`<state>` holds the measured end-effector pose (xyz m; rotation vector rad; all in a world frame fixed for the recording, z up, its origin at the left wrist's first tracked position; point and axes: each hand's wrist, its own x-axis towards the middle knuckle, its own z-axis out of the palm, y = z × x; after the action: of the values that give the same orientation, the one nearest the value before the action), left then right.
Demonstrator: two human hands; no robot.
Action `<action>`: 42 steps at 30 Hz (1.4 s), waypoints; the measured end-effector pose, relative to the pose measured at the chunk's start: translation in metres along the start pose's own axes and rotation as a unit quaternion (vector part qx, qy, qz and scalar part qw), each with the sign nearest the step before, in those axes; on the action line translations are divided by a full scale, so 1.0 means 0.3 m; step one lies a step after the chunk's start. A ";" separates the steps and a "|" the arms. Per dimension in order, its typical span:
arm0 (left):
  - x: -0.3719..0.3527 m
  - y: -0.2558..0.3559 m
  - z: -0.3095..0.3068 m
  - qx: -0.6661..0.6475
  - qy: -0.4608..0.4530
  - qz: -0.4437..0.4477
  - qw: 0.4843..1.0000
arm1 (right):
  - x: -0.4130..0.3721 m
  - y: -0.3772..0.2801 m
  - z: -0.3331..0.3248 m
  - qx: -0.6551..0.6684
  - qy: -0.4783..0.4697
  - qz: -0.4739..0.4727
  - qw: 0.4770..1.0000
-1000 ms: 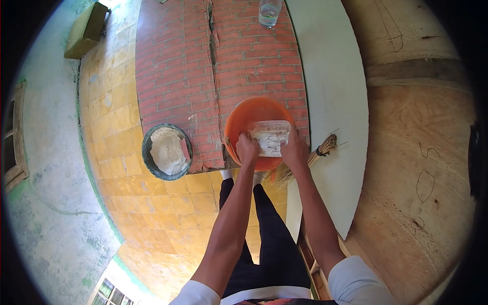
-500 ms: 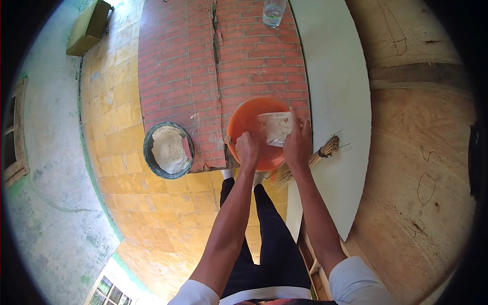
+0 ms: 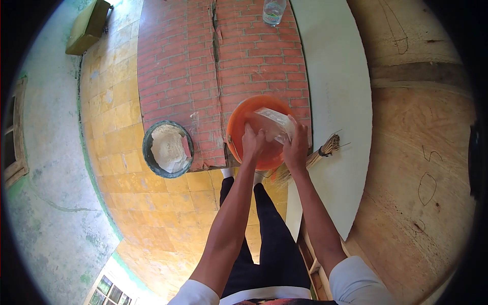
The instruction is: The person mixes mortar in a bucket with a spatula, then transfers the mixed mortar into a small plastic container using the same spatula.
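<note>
An orange bucket (image 3: 235, 124) stands at the near edge of the table with the brick-patterned cover (image 3: 173, 66). Over its mouth my right hand (image 3: 296, 145) is closed on a clear plastic packet with whitish contents (image 3: 275, 118), which tilts down into the bucket. My left hand (image 3: 253, 142) is inside the bucket's rim on the left, next to the packet; its fingers are partly hidden, so what it holds, if anything, cannot be made out. To the left, a dark bowl (image 3: 148, 155) holds pale powder (image 3: 166, 145) and a reddish piece at its right side.
A clear plastic bottle (image 3: 273, 12) stands at the table's far right. A bundle of thin sticks (image 3: 325, 148) lies just right of the bucket, on a pale board (image 3: 340, 76). A box-like yellowish object (image 3: 87, 28) is at the upper left.
The packet has tilted and now lies more slanted over the bucket. My left hand has moved slightly right, deeper over the bucket, and my right hand has lowered a little.
</note>
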<state>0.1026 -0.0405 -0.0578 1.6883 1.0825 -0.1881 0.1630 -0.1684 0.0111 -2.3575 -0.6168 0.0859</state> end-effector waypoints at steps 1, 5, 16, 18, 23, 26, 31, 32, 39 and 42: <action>0.005 -0.002 -0.003 -0.027 -0.011 -0.005 1.000 | -0.003 -0.001 0.008 0.029 0.001 0.028 0.999; 0.028 -0.042 0.030 -0.028 0.057 0.085 0.994 | -0.006 0.023 0.067 0.149 -0.014 0.129 0.980; -0.072 -0.011 -0.077 0.060 0.071 0.090 0.992 | 0.038 0.073 0.020 0.261 -0.052 0.334 0.904; -0.072 -0.039 -0.093 0.081 0.070 0.096 0.990 | 0.076 0.003 -0.058 0.344 -0.093 0.417 0.836; -0.099 -0.024 -0.127 0.044 -0.006 0.067 0.997 | 0.094 0.041 -0.137 0.331 -0.175 0.450 0.811; -0.098 -0.047 -0.136 -0.023 -0.115 -0.022 0.993 | 0.111 0.000 -0.176 0.281 -0.142 0.408 0.857; -0.140 -0.037 -0.141 -0.114 -0.199 -0.122 0.966 | 0.137 0.002 -0.187 0.226 -0.187 0.360 0.885; -0.155 -0.020 -0.149 -0.143 -0.223 -0.164 0.950 | 0.145 -0.007 -0.188 0.213 -0.202 0.344 0.892; -0.167 -0.101 -0.120 -0.296 -0.316 -0.256 0.864 | 0.205 -0.160 -0.250 0.024 -0.231 0.197 0.952; -0.171 -0.114 -0.124 -0.366 -0.378 -0.273 0.806 | 0.213 -0.196 -0.256 -0.033 -0.247 0.217 0.944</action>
<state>0.0343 -0.0377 -0.0351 0.4682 0.8167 -0.6563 0.2127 -0.1482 0.1138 -2.5095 -0.3107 0.8874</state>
